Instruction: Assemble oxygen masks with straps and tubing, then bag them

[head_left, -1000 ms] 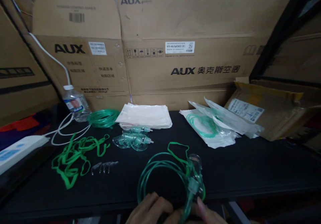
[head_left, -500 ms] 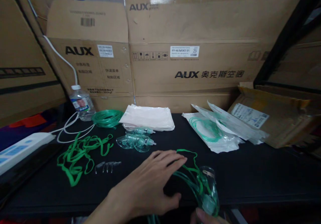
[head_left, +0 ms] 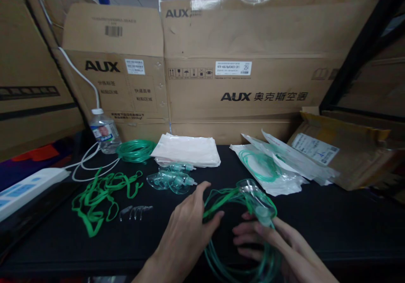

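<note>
A clear green oxygen mask (head_left: 257, 196) with its elastic strap and a loop of green oxygen tubing (head_left: 218, 264) hangs between my hands near the table's front edge. My right hand (head_left: 278, 240) is closed around the mask's connector end and the right side of the loop. My left hand (head_left: 183, 232) curls at the loop's left side, with strap and tubing between thumb and fingers. Beyond my left hand lie more clear green masks (head_left: 174, 179). Tangled green elastic straps (head_left: 101, 194) and small clear plastic pieces (head_left: 136, 211) rest on the left.
On the black table (head_left: 341, 219) stand a coil of green tubing (head_left: 136, 150), stacked white bags (head_left: 186, 148) and packaged tubing (head_left: 262, 164). A plastic bottle (head_left: 104, 133), white power strip (head_left: 28, 190) and cable are at left. Cardboard boxes (head_left: 316, 143) line the back and right.
My right hand has risen into view, lifting the mask and tubing loop up and forward. My left hand has turned and closed in on the loop's left side.
</note>
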Available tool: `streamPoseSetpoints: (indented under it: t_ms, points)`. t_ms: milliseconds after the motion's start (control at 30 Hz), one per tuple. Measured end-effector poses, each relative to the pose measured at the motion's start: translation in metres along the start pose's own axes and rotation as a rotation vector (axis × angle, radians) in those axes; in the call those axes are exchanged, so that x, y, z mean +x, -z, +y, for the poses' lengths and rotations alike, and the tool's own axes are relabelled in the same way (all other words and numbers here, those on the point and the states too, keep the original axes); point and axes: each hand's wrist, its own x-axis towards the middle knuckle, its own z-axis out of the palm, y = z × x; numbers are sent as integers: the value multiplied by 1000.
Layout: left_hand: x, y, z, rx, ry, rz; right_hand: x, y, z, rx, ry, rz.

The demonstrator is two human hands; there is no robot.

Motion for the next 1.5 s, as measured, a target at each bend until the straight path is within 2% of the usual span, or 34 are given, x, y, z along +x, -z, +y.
streamPoseSetpoints:
  t_ms: [67,200,267,433,567,700,800,867,1033,1167,1267,1500]
  points:
    - [6,-1,2,-24,106,4,18,1,-4,-63,86,-16]
    - [21,8,5,-126,268,-210,52,0,-4,-78,212,-3]
    - [27,10,3,-174,312,-268,63,-4,-2,-49,229,-2]
    - [29,6,-6,-319,323,-304,72,-15,-2,1,239,-49]
    - [27,1,-6,-464,319,-343,72,-18,-8,96,178,-91]
    - [29,0,-3,-619,309,-269,76,-19,-14,229,148,-157]
    - [36,4,0,-614,282,-194,84,-21,-16,344,159,-201]
    - [44,8,3,-568,228,-177,90,-24,-16,405,176,-197]
    - [67,12,3,-304,-38,-38,105,-30,-25,385,145,-185]
    - [88,4,-5,-217,-53,-14,124,-29,-37,338,75,-254]
    - [97,-2,-10,-163,-66,-2,139,-28,-39,331,72,-274]
    - [95,-7,-11,-94,-110,-4,142,-33,-35,393,36,-413]
